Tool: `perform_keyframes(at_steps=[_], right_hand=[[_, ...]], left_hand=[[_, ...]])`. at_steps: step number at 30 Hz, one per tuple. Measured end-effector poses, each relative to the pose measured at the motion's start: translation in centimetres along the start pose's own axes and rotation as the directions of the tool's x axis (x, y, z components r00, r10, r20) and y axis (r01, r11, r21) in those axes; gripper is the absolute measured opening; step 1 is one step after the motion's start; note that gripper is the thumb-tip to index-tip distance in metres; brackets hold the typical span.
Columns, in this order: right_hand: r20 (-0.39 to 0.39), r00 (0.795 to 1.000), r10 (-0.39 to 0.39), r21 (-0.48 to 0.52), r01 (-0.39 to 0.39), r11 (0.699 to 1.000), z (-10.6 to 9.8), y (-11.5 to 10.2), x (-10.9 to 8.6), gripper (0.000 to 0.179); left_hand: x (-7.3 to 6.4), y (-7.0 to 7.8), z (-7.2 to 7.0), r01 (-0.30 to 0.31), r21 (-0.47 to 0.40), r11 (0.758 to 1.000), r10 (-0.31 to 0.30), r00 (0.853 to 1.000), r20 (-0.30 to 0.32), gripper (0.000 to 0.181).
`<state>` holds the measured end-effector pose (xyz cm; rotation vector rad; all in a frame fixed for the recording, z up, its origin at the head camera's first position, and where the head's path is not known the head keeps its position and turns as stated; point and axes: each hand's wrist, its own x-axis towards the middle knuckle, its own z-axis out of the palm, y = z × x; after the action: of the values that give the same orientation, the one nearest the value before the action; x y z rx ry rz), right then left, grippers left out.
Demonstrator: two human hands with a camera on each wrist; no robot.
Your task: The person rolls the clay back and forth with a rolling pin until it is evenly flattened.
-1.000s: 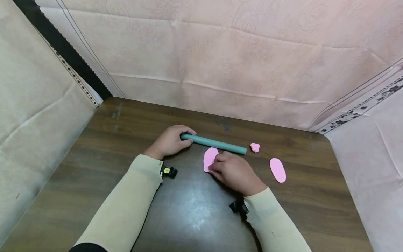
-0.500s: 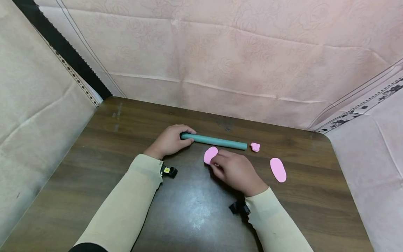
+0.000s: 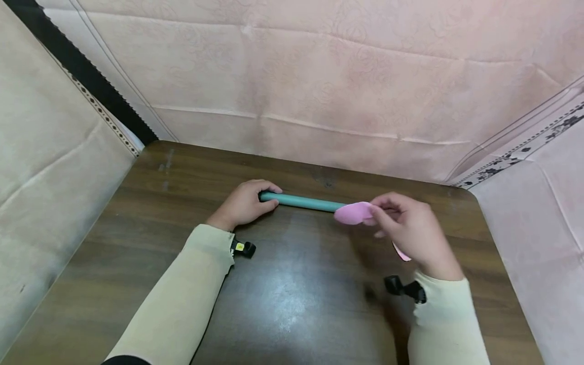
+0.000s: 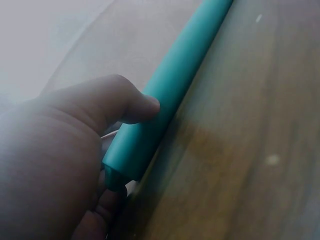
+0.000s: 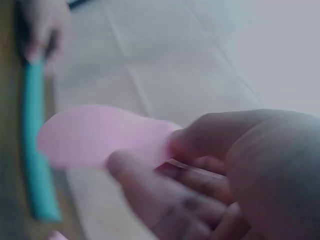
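Observation:
My left hand [image 3: 244,203] grips the left end of a teal rolling pin [image 3: 305,202] lying on the table. Close up in the left wrist view, the thumb presses along the pin [image 4: 165,95] while the other fingers sit behind it. At the right, my right hand [image 3: 412,228] pinches a thin, flattened piece of pink modelling dough [image 3: 352,213] by one end, raised over the table. Its far end overlaps the pin's right end in the head view. Another flat pink dough oval [image 3: 401,252] lies on the table, mostly hidden behind the right hand.
The brown wooden table [image 3: 191,284] has its back edge against a pale cloth hanging [image 3: 319,91]. Cloth also hangs on both sides. In the right wrist view, a bit of pink [image 5: 57,235] shows beyond the pin's free end.
My right hand has peeled the pink dough piece off the table, lifted it and carried it right. It now covers the small pink lump. The left hand and rolling pin stay nearly still.

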<state>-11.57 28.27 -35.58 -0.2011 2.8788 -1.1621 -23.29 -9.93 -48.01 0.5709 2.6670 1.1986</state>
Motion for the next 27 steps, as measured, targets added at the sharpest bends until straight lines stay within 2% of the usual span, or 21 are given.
perform_keyframes(at_steps=[4,8,14,21,24,27], right_hand=[[0.000,0.998,0.055,-0.179,-0.054,0.982,-3.2,1.3,-0.9,0.019],[0.012,0.996,0.087,-0.283,-0.080,0.956,-4.4,2.7,-1.0,0.017],[0.032,0.993,0.111,-0.307,-0.096,0.947,-4.4,4.1,-0.7,0.015],[0.012,0.994,0.111,-0.308,-0.102,0.946,-3.8,5.1,-1.1,0.015],[0.062,0.991,0.122,-0.305,-0.098,0.947,-3.6,5.4,-1.5,0.013],[0.152,0.982,0.115,-0.308,-0.064,0.949,-3.3,5.8,-2.1,0.008]], left_hand=[[0.0,0.2,0.0,0.004,-0.003,1.000,-0.004,1.000,0.000,0.025],[0.0,0.1,0.0,0.010,-0.006,1.000,-0.010,1.000,-0.002,0.025],[0.2,0.1,0.2,0.000,0.001,1.000,0.000,1.000,-0.004,0.024],[0.3,0.0,0.3,-0.014,0.005,1.000,0.014,1.000,-0.009,0.024],[0.2,0.0,0.2,-0.018,0.002,1.000,0.018,1.000,-0.014,0.024],[0.2,0.0,0.1,-0.020,0.001,1.000,0.020,1.000,-0.016,0.025]])
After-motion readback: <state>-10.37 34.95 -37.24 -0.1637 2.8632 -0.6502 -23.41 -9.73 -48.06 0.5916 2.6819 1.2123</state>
